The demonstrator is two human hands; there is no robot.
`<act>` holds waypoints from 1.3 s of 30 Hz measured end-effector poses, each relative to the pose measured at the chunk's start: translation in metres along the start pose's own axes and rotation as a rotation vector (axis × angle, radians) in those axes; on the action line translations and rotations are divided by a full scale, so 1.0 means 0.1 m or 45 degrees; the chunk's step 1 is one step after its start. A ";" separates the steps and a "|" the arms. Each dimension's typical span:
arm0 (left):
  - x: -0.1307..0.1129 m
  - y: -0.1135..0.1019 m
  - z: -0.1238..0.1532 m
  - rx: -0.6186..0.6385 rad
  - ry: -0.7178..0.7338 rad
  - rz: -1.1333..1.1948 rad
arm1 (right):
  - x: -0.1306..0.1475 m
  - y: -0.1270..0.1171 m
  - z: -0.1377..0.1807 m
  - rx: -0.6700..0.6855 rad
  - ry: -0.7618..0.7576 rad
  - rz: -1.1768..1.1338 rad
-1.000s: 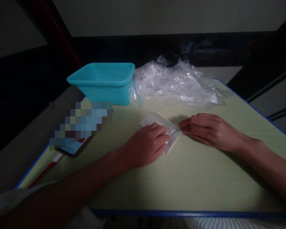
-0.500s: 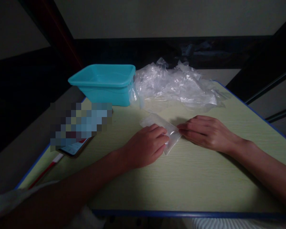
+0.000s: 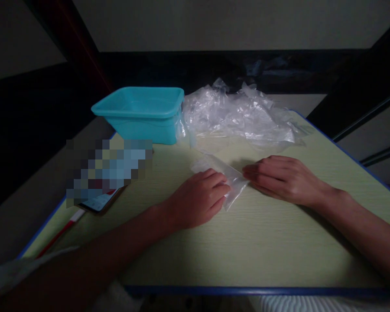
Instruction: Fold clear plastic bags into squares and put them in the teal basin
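Note:
A small clear plastic bag [image 3: 235, 186] lies on the table between my two hands. My left hand [image 3: 199, 197] presses its curled fingers down on the middle of the bag, hiding part of it. At the bag's right edge, my right hand [image 3: 279, 178] has its fingers closed together, pinching the film. Behind them spreads a crumpled heap of clear plastic bags [image 3: 237, 115], apart from both hands.
A turquoise plastic basin [image 3: 143, 125] stands at the back left, against the heap. To the left lies a phone [image 3: 100, 201], partly blurred out, with a red and white cable [image 3: 66, 229] at its near end. The table [image 3: 247, 255] has a blue edge.
Both hands stay almost in place. The bag's right part looks slightly more creased and drawn toward my right fingers.

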State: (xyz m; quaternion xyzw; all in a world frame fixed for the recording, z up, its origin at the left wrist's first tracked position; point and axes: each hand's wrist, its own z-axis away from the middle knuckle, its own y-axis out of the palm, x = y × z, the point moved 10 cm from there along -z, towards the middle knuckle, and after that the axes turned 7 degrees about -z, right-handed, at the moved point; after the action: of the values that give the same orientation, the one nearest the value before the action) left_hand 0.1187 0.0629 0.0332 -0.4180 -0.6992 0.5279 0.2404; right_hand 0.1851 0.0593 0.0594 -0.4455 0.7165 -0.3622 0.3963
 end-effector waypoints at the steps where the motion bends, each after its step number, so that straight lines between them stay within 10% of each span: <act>1: 0.00 0.00 0.00 -0.001 -0.002 -0.003 | -0.01 0.03 0.00 0.019 0.009 0.001; 39: 0.04 -0.10 0.10 0.028 0.003 -0.062 | 0.15 0.06 -0.09 0.062 0.018 -0.202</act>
State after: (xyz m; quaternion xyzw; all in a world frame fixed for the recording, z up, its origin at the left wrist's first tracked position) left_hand 0.1054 0.0597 0.0392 -0.3988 -0.7030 0.5290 0.2585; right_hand 0.1706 0.0488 0.0541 -0.4884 0.6727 -0.4129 0.3721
